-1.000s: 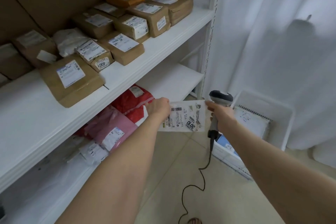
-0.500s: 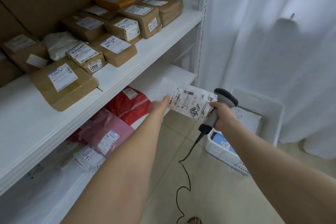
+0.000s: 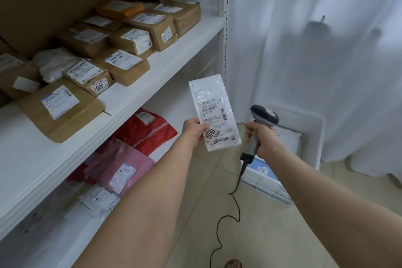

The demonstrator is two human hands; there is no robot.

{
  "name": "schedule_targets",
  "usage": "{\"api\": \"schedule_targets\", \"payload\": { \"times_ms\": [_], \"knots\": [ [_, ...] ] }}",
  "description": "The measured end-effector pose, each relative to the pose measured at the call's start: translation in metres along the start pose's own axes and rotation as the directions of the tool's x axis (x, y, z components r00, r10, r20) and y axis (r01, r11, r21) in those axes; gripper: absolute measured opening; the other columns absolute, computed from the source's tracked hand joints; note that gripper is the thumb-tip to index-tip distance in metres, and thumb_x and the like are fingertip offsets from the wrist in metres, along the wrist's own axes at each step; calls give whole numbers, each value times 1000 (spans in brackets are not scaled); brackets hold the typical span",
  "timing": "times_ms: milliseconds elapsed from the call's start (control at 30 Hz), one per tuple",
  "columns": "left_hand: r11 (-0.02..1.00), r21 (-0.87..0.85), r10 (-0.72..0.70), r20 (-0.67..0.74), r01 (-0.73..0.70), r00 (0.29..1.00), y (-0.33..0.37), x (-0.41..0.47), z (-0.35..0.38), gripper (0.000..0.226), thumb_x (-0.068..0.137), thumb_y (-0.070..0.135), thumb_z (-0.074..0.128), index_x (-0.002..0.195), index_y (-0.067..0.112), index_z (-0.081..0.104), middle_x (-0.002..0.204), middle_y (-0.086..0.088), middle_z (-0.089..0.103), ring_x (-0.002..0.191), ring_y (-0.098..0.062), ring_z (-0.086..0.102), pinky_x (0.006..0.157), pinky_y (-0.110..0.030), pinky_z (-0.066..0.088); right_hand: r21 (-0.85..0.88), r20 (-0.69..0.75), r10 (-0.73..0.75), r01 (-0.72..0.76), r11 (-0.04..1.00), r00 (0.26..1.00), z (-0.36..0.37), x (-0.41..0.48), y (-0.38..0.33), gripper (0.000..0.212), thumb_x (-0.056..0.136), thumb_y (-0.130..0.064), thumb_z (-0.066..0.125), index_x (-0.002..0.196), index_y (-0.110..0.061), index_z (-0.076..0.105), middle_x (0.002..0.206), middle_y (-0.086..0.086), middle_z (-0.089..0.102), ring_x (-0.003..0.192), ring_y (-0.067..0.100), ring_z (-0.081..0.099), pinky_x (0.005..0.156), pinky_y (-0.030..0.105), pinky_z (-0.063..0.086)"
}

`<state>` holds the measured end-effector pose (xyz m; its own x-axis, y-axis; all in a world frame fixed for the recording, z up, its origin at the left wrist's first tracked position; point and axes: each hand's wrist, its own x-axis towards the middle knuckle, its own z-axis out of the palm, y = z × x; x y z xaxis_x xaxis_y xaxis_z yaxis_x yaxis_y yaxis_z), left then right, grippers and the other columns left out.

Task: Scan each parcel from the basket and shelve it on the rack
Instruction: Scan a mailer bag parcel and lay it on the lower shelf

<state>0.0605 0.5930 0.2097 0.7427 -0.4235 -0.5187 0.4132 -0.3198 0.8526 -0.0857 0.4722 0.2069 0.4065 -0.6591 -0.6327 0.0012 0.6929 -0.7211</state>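
- The rack stands at left, with brown boxes on its upper shelf and a red bag and a pink bag below.
- The left hand pinches the flat white parcel upright, in the air beside the rack.
- The right hand is wrapped round the scanner.
- The white basket sits on the floor behind.

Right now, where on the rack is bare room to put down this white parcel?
The upper shelf is bare along its front strip, before the brown boxes, and at its near left end. The lower shelf is bare right of the red bag. Crowded: among the boxes and around the pink bag.
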Motion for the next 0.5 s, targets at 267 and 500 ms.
{"api": "schedule_targets", "payload": {
  "times_ms": [267,500],
  "knots": [
    [1000,-16,-9,-6,9,1000,-24,-42,-29,27,88,-9,58,114,-4,61,115,-21,66,88,-27,65,57,-27,52,-130,106,52,-37,991,993,11,-34,32,39,85,-3,68,121,-2,54,100,11,63,69,19,62,54,30,49],
    [1000,3,-9,-36,9,999,-77,-101,-59,32,89,-9,55,120,-3,60,119,-20,64,91,-26,64,57,-21,52,-214,58,110,-95,972,992,-8,-81,91,19,83,-2,68,97,-7,57,92,14,65,76,26,64,69,37,58]
  ]
}}
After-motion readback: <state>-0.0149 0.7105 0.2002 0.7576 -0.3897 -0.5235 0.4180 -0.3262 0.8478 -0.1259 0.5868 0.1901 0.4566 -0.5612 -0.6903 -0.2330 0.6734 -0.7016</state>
